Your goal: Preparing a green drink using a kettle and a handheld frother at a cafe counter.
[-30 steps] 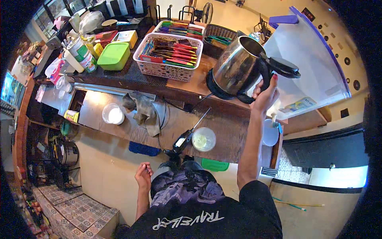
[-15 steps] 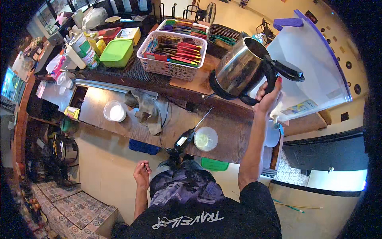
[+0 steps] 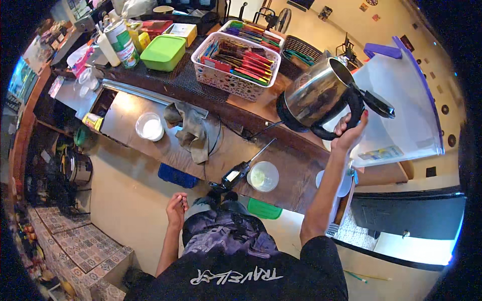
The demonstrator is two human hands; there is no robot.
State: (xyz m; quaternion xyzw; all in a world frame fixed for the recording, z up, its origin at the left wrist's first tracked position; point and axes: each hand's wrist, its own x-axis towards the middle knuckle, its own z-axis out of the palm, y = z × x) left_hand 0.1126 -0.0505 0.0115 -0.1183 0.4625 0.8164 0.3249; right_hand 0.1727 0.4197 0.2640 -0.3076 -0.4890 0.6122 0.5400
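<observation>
A stainless-steel electric kettle (image 3: 316, 93) with a black base sits at the raised shelf, its black lid (image 3: 379, 104) swung back and its mouth uncovered. My right hand (image 3: 349, 134), arm stretched forward, is closed round the kettle's black handle. Low in front of my body, my left hand (image 3: 176, 208) has its fingers loosely curled, with nothing visible in them. Nearest to it on the lower counter lies a black handheld tool (image 3: 233, 175) with a thin metal rod. Beside that tool stands a clear round tub (image 3: 263, 176) with a pale content.
A white-filled tub (image 3: 149, 126) and a crumpled grey cloth (image 3: 188, 130) lie on the lower counter. Along the shelf stand a green lidded box (image 3: 163, 52), a basket of colourful packets (image 3: 236, 62) and a large translucent bin (image 3: 401, 110). A cord runs near the kettle.
The view has shifted, so the shelf items and kettle appear farther right. My right hand keeps its grip on the kettle handle. My left hand stays curled near my waist.
</observation>
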